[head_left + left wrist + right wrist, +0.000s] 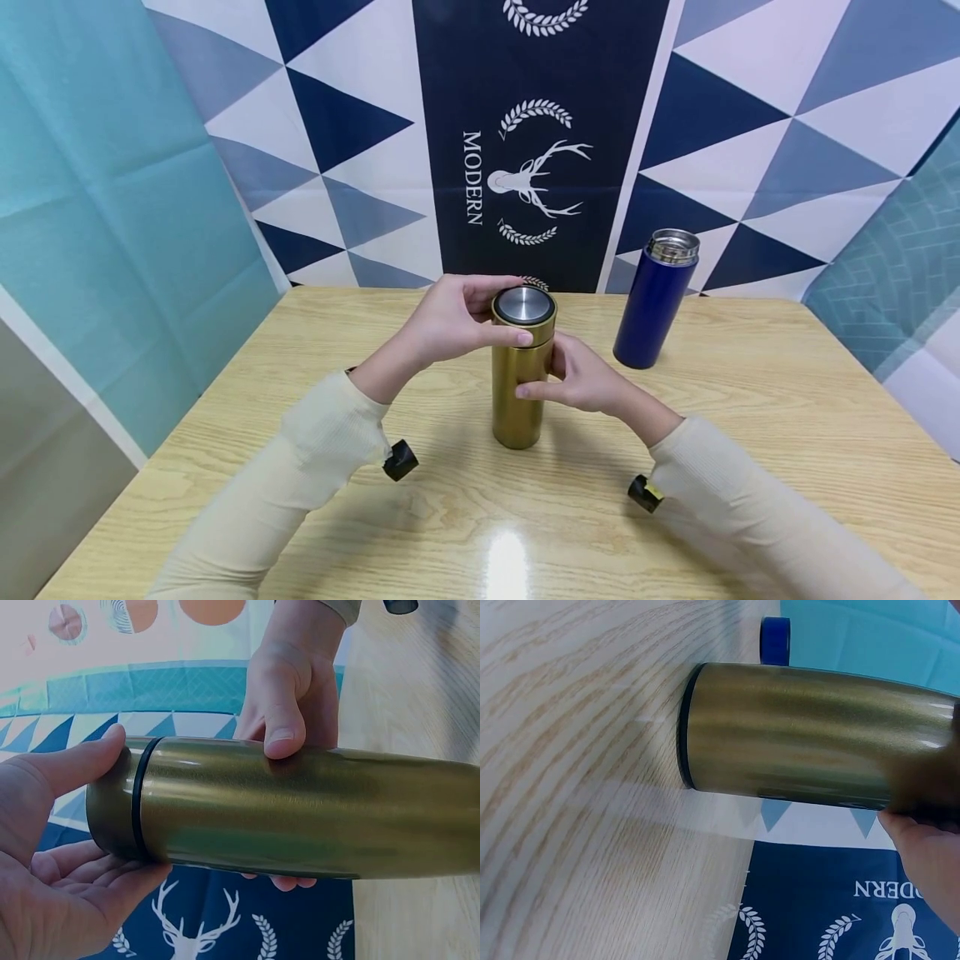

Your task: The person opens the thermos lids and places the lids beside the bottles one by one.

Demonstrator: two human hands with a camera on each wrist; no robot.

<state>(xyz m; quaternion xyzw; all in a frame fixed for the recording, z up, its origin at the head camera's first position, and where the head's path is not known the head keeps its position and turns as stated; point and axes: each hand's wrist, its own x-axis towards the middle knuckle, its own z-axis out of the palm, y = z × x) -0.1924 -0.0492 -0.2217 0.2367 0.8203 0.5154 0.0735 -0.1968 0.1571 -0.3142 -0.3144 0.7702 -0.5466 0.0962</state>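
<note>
A gold thermos flask [517, 408] stands upright on the table, its lid [523, 321] in place with a brushed steel top and dark ring. My left hand [468, 321] holds this lid from the left, thumb across the front and fingers curled behind. Lower down, my right hand [581, 379] grips the flask body from the right, thumb in front. The left wrist view shows both the left hand [64, 855] at the lid and the right hand [289, 697] round the body. In the right wrist view the flask's base [694, 727] meets the wood.
To the right behind my right hand stands a blue thermos flask [652, 308] without a lid, its steel mouth showing. A small blue cap [775, 641] sits on the wooden table [450, 533] beyond the gold flask in the right wrist view. Patterned cloth [360, 142] hangs along the back edge.
</note>
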